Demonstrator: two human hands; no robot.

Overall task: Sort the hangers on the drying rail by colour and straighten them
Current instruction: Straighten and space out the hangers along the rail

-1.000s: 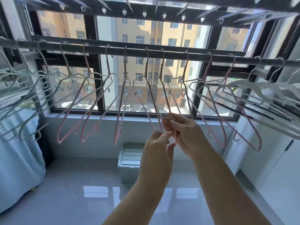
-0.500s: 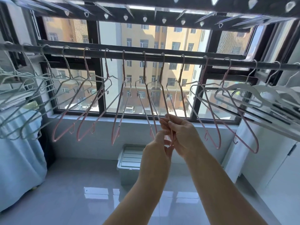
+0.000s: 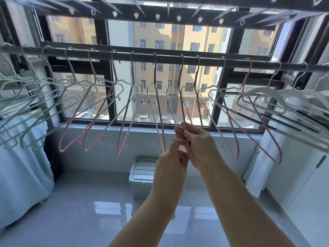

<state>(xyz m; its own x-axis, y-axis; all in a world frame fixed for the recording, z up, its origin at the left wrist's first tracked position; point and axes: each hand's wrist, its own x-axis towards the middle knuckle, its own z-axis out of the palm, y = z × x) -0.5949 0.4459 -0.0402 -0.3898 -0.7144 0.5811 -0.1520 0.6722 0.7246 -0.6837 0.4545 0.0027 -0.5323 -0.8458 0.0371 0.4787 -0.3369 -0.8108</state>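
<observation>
- The drying rail (image 3: pixel 169 58) runs level across the window, from the left edge of the view to the right.
- Grey-green hangers (image 3: pixel 26 107) crowd the rail's left end, their shoulders overlapping and slanted.
- Pink hangers (image 3: pixel 233 139) fill the middle stretch of the rail, each hooked on separately. They are spaced apart and hang at differing angles.
- White hangers (image 3: pixel 267 93), thicker in build, are bunched at the rail's right end and overlap one another.
- The held pink hanger (image 3: pixel 181 104) is hooked just right of the rail's middle and hangs almost edge-on to the camera. Its lower end reaches down into both hands.
- The right hand (image 3: pixel 197 141) is raised below the rail's middle. Its fingers are curled round the lower end of the held pink hanger.
- The left hand (image 3: pixel 170 157) sits just under and touching the right hand. Its thumb and forefinger are pinched on the same hanger's bottom end and the other fingers are curled. The exact point of contact is partly hidden.
- An overhead rack (image 3: pixel 160 8) with pegs and rods sits above the rail.
- A lidded plastic box (image 3: pixel 142 173) stands on the tiled floor under the sill.
- Pale blue cloth (image 3: pixel 21 157) hangs below the rail's left end.
</observation>
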